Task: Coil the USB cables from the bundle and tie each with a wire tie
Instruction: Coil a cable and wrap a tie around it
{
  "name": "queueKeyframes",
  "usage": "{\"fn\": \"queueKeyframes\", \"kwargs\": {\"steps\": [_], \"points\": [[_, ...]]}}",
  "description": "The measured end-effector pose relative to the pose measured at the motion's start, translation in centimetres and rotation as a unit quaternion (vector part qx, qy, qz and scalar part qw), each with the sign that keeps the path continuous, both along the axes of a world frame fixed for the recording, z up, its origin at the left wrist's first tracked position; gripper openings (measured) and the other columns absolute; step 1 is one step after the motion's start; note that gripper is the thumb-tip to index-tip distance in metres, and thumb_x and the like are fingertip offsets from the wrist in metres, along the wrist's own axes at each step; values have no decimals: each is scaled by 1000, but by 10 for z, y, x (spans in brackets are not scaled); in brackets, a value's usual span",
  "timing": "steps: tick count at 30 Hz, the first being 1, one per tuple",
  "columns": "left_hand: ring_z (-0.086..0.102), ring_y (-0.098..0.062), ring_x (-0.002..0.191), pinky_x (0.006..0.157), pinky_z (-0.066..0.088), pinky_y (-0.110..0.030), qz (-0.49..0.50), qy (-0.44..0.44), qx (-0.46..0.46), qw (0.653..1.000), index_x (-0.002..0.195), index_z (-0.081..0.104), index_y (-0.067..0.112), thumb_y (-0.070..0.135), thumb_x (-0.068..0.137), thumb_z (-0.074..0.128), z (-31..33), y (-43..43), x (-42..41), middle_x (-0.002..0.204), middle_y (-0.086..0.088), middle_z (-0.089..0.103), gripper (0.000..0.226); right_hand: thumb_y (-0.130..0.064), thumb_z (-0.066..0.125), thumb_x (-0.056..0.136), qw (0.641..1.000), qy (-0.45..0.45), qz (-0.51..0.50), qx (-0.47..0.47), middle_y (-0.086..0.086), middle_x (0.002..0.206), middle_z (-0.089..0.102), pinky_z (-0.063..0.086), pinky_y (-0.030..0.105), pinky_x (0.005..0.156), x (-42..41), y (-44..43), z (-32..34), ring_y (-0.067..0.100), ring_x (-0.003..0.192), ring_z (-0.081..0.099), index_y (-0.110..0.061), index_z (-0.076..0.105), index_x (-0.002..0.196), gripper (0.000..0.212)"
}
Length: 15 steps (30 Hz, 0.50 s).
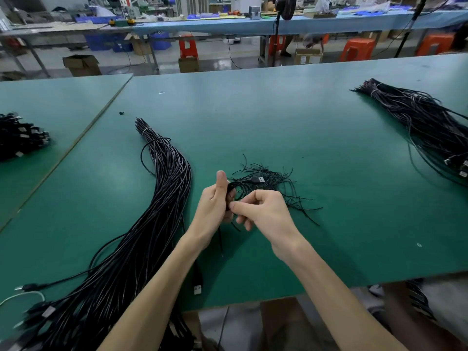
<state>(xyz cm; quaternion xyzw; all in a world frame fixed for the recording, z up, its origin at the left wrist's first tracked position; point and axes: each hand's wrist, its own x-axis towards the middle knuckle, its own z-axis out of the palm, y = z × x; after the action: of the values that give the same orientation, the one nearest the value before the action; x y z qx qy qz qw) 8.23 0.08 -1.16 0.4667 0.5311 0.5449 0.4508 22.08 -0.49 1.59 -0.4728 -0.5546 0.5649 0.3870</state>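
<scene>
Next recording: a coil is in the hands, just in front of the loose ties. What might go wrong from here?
The left hand grips the coil on one side only; if it slackens while the right hand pinches at it, loops may spring open.
The coil sits close to the wire tie pile, so stray ties may snag.
A cable tail dangles below the hands and may stay uncoiled.

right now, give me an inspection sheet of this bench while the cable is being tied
surface: green table, seam at left
job's things: coiled cable; loose ties in a heap behind it
clutter: small black scrap
hands: left hand grips the coiled cable; right hand pinches what looks like a wire tie at it
cables: near bundle on the left, far bundle on the right, cable pile at far left
surroundings: blue benches, orange stools, cardboard boxes
</scene>
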Motion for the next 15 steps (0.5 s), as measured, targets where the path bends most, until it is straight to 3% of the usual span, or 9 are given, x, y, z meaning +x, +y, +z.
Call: {"fn": "queueKeyframes", "kwargs": {"steps": [6,12,15], "points": [[26,-13,51,44,21,-25,-21,-1,-2,1000,71,39,17,55,104,45,0,0,0,59,5,31,51,-13,83,83,999,27,21,-32,7,61,68,45,21,52,9,5,-1,16,52,53,-3,70,79,17],[44,-14,50,50,44,-22,-27,-98,-24,994,60,50,27,66,99,49,5,-2,-5,63,6,43,55,-14,79,90,994,95,34,-30,5,72,71,45,22,50,9,-3,-6,13,57,56,-5,69,86,14],[39,-13,52,51,46,-25,-75,-148,-21,986,61,47,27,64,97,51,7,-4,-5,64,7,39,52,-11,72,96,995,94,45,-5,0,74,69,47,22,57,9,-7,-11,15,64,59,-9,66,87,10]]}}
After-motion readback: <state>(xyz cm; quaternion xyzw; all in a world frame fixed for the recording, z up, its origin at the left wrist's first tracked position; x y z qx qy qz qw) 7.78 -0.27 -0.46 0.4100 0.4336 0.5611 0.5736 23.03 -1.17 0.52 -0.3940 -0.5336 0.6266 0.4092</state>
